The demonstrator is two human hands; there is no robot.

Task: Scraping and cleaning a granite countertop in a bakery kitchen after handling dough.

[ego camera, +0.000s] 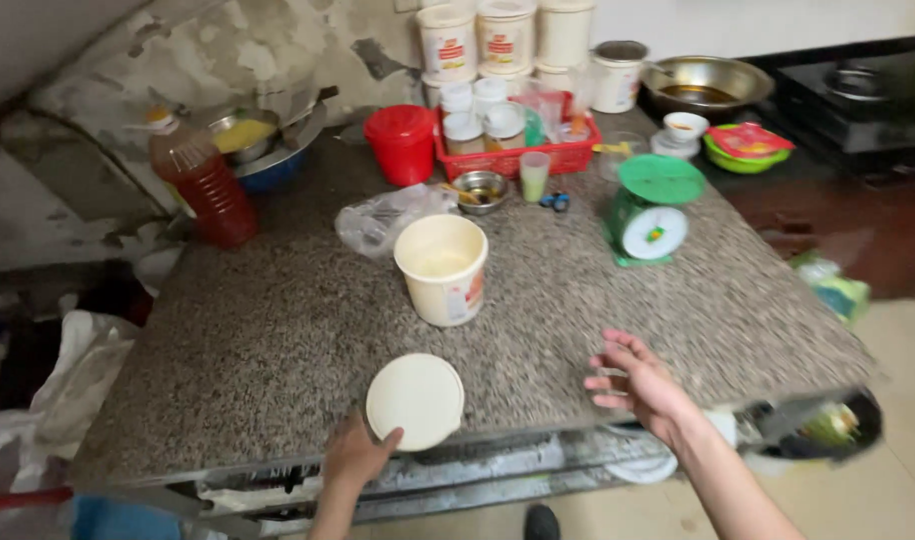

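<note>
We start with the round cream lid (415, 400), which lies at the near edge of the granite desk (278, 340), its flat face turned up toward us. Our left hand (356, 455) comes up from below the edge with its grip clamped on the lid's near rim, thumb on top at the lower left side. The lid is round, so it has no long axis to speak of.

Straight ahead of the lid, farther in on the desk, stands the open cream tub (442, 268), upright and well apart from the lid, with pale contents inside. The tub lies up and slightly right of our left hand, which is the nearer hand to both lid and tub.

Our right hand (640, 385) hovers over the desk's near right edge, fingers spread and holding nothing.

Beyond the tub sit a crumpled clear bag (383, 218), a red lidded bucket (402, 142), a red basket of jars (518, 150), a green kitchen scale (650, 205) and a bottle of reddish oil (200, 180).
</note>
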